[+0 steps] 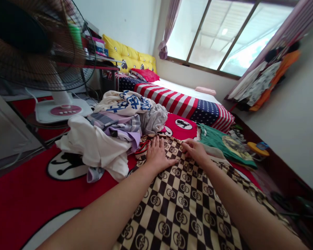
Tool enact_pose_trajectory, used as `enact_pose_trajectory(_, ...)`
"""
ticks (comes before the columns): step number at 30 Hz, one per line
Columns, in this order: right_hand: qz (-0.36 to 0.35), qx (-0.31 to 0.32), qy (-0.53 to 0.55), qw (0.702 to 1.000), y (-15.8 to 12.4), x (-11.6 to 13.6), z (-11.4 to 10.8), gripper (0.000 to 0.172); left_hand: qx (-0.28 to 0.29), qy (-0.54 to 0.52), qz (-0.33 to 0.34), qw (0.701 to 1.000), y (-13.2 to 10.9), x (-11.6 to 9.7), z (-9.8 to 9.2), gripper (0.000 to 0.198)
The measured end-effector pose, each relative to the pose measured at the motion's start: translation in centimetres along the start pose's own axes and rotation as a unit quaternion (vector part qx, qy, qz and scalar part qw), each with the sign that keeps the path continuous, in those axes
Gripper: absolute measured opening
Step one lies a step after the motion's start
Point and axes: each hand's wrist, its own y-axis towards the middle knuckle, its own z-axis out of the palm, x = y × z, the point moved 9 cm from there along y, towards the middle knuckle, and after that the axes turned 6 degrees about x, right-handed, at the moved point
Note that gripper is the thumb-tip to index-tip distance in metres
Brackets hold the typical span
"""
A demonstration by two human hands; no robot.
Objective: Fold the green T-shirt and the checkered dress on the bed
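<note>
A brown-and-cream checkered garment lies spread on the red mat in front of me. My left hand rests flat on its upper part, fingers stretched out. My right hand lies next to it with fingers curled, pinching the cloth near the garment's top edge. A pile of crumpled clothes, white, lilac and blue-patterned, sits just left of my left hand.
A green printed shirt lies to the right. A standing fan is at the left. A flag-patterned bed is ahead, with yellow cushions. Hanging clothes are on the right wall beside the window.
</note>
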Motion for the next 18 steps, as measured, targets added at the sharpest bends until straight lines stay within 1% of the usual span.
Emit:
enact_pose_trajectory(2,0.022,-0.002,0.049,0.999,-1.6,-1.2,-1.3,0.027,0.008,0.017,-0.004,1.0,0.1,0.1,0.1,0.124)
enact_pose_trajectory(3,0.019,-0.016,0.064,0.998,-2.6,-1.3,-2.1,0.03,0.012,0.024,-0.004,1.0,0.1,0.2,0.2,0.124)
enact_pose_trajectory(5,-0.008,-0.038,0.092,0.995,-5.1,-0.6,-3.5,0.036,0.019,0.033,-0.002,0.999,0.2,0.3,0.3,0.124)
enact_pose_trajectory(7,-0.037,-0.026,0.074,0.996,-8.1,0.4,-4.0,0.035,0.027,0.037,0.002,0.999,0.3,0.3,0.4,0.124)
enact_pose_trajectory(9,-0.031,-0.002,-0.002,1.0,-11.5,0.5,-3.8,0.031,0.031,0.038,0.006,0.999,0.4,0.3,0.4,0.122)
enact_pose_trajectory(10,-0.017,0.0,-0.043,0.999,-13.2,0.0,-3.8,0.029,0.033,0.038,0.008,0.999,0.4,0.2,0.3,0.119)
enact_pose_trajectory(12,0.018,-0.022,-0.093,0.995,-16.5,-1.4,-4.5,0.027,0.038,0.036,0.012,0.999,0.4,0.2,0.3,0.114)
enact_pose_trajectory(15,0.065,-0.069,-0.082,0.992,-20.8,-3.8,-6.6,0.031,0.045,0.04,0.014,0.998,0.4,0.2,0.3,0.109)
enact_pose_trajectory(18,0.093,-0.091,-0.069,0.989,-24.9,-4.9,-8.8,0.034,0.048,0.056,0.02,0.997,0.4,0.1,0.4,0.104)
